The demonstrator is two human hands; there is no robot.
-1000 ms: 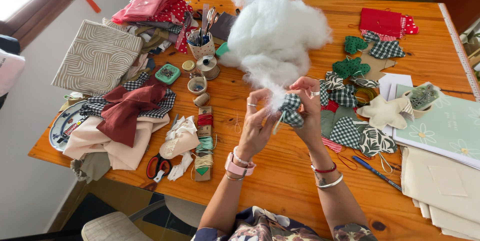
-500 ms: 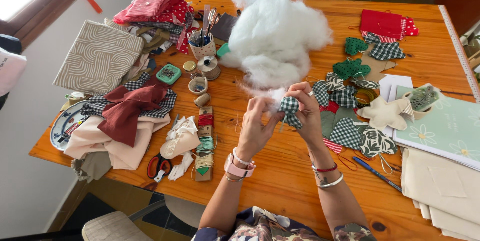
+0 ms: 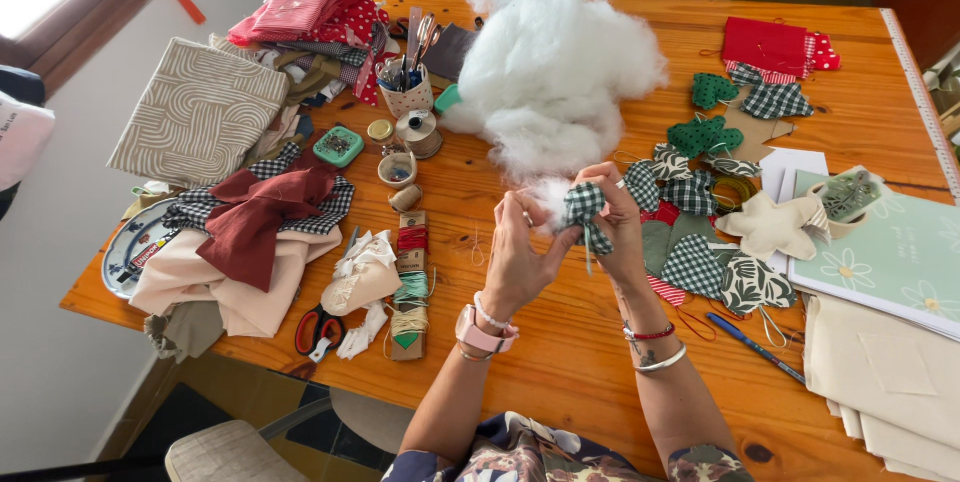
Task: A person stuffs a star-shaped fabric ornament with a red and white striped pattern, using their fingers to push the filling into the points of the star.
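Over the middle of the wooden table (image 3: 560, 362), my right hand (image 3: 620, 227) grips a small green-and-white checked fabric piece (image 3: 583, 210). My left hand (image 3: 520, 257) is right against it, its fingers pinching a tuft of white stuffing (image 3: 547, 197) at the fabric's edge. Just behind both hands lies a big heap of white stuffing (image 3: 550, 62).
Folded fabrics (image 3: 250, 232) and a patterned cushion (image 3: 200, 117) fill the left side. Red-handled scissors (image 3: 318, 330), thread cards (image 3: 408, 287) and a tool cup (image 3: 408, 92) lie near my left hand. Green fabric shapes (image 3: 700, 262), a cream star (image 3: 772, 227), a blue pen (image 3: 755, 347) and papers (image 3: 890, 262) sit at the right.
Both hands have come down from the stuffing heap toward me. A tuft of stuffing has been pulled loose and now sits at the checked fabric piece.
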